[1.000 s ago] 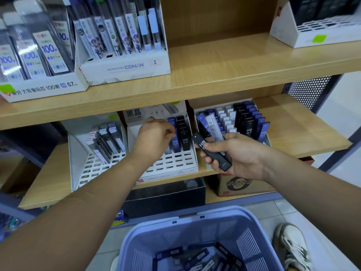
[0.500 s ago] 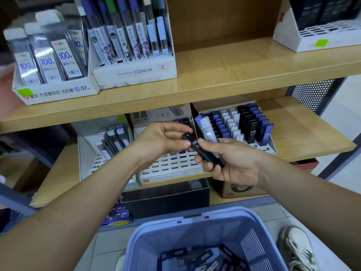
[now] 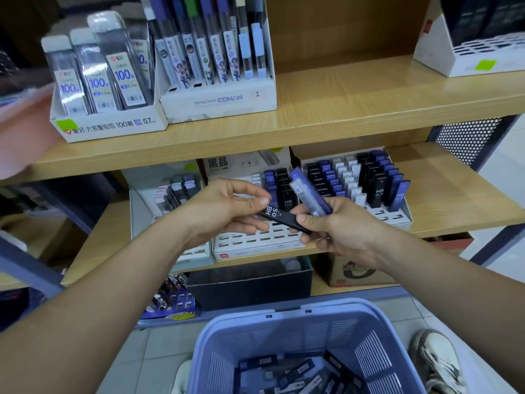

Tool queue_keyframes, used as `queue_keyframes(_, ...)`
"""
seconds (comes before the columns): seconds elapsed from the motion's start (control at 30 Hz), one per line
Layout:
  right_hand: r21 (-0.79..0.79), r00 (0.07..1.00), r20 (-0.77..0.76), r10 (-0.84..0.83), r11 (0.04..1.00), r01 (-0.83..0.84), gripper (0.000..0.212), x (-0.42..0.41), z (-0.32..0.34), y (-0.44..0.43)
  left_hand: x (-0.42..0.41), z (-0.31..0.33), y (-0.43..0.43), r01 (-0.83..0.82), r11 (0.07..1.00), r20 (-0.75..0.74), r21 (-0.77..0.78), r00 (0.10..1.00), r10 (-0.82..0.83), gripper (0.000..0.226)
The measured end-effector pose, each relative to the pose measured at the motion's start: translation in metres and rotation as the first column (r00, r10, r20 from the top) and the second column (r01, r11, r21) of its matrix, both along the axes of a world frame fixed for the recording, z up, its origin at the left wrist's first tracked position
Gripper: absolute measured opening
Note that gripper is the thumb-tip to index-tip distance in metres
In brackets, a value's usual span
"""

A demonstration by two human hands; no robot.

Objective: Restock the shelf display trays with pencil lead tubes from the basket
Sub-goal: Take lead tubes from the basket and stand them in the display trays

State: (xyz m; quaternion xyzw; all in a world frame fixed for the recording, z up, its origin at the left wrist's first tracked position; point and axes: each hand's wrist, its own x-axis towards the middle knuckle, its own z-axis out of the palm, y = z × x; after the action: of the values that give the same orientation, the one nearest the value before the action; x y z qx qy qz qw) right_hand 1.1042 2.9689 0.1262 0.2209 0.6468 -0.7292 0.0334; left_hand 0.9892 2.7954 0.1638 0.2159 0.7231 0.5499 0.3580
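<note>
My left hand (image 3: 227,207) pinches the upper end of a black HB 0.5 lead tube (image 3: 279,217) between thumb and fingers. My right hand (image 3: 338,228) grips the tube's other end and also holds a blue-capped clear tube (image 3: 309,191) that sticks up from the fist. Both hands hover in front of the middle white display tray (image 3: 255,241) on the lower shelf, which has many bare slots. To its right a fuller tray (image 3: 397,216) carries black, blue and white tubes. The lavender basket (image 3: 301,331) below holds several more tubes.
A third tray (image 3: 147,194) with a few grey tubes stands left on the lower shelf. The upper shelf (image 3: 341,109) carries display boxes of taller lead packs. A black box (image 3: 250,282) and a cardboard box sit under the lower shelf. My shoe (image 3: 437,362) is beside the basket.
My left hand came back from the middle tray to my right hand and took hold of the black tube's end. The view shifted slightly down and closer.
</note>
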Motion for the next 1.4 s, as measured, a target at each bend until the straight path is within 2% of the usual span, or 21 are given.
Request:
queue_keyframes(0.1,0.153,1.000,0.007,0.014,0.988,-0.015,0.002,-0.003,-0.006,-0.008,-0.005,-0.003,-0.006,-0.029,0.995,-0.103,-0.095,0.995,0.019,0.019)
queue_keyframes(0.27,0.266,0.991,0.125,0.040,0.961,-0.072,0.018,-0.001,-0.014,0.002,-0.020,-0.011,-0.012,-0.174,0.972,-0.317,-0.161,0.941,0.116,0.009)
queue_keyframes(0.4,0.233,0.969,0.238,0.058,0.966,-0.115,0.037,0.004,-0.015,0.018,-0.029,-0.019,-0.008,-0.262,0.928,-0.601,-0.264,0.797,0.054,0.007)
queue_keyframes(0.47,0.182,0.957,0.278,0.078,0.974,-0.132,0.039,0.005,-0.012,0.023,-0.033,-0.022,-0.006,-0.295,0.909,-0.694,-0.296,0.719,0.008,0.008)
queue_keyframes(0.6,0.108,0.957,0.274,0.096,0.986,-0.130,0.030,0.007,-0.011,0.031,-0.035,-0.030,0.000,-0.286,0.923,-0.708,-0.255,0.706,0.023,0.009)
queue_keyframes(0.7,0.159,0.936,0.312,0.164,0.962,-0.222,0.024,0.011,-0.017,0.045,-0.029,-0.038,0.013,-0.222,0.950,-0.709,-0.218,0.705,0.002,0.012)
queue_keyframes(0.83,0.140,0.919,0.352,0.178,0.961,-0.240,0.025,0.020,-0.019,0.064,-0.025,-0.052,0.030,-0.212,0.947,-0.754,-0.239,0.655,-0.044,0.019)
queue_keyframes(0.97,0.129,0.921,0.348,0.175,0.964,-0.232,0.028,0.024,-0.019,0.071,-0.023,-0.060,0.038,-0.174,0.954,-0.737,-0.245,0.673,-0.067,0.018)
queue_keyframes(1.1,0.112,0.920,0.345,0.186,0.965,-0.237,0.031,0.022,-0.017,0.073,-0.021,-0.056,0.043,-0.112,0.943,-0.812,-0.313,0.547,-0.204,0.026)
queue_keyframes(1.17,0.105,0.927,0.332,0.174,0.970,-0.219,0.031,0.021,-0.015,0.072,-0.021,-0.055,0.048,-0.109,0.932,-0.822,-0.344,0.514,-0.244,0.030)
queue_keyframes(1.23,0.091,0.935,0.316,0.159,0.976,-0.197,0.031,0.019,-0.014,0.070,-0.020,-0.056,0.054,-0.117,0.936,-0.810,-0.333,0.544,-0.220,0.033)
queue_keyframes(1.3,0.058,0.942,0.299,0.150,0.983,-0.175,0.030,0.017,-0.014,0.068,-0.018,-0.057,0.059,-0.138,0.958,-0.793,-0.252,0.597,-0.122,0.028)
queue_keyframes(1.4,0.005,0.953,0.276,0.123,0.992,-0.129,0.029,0.015,-0.012,0.065,-0.019,-0.055,0.065,-0.162,0.972,-0.802,-0.172,0.596,-0.042,0.021)
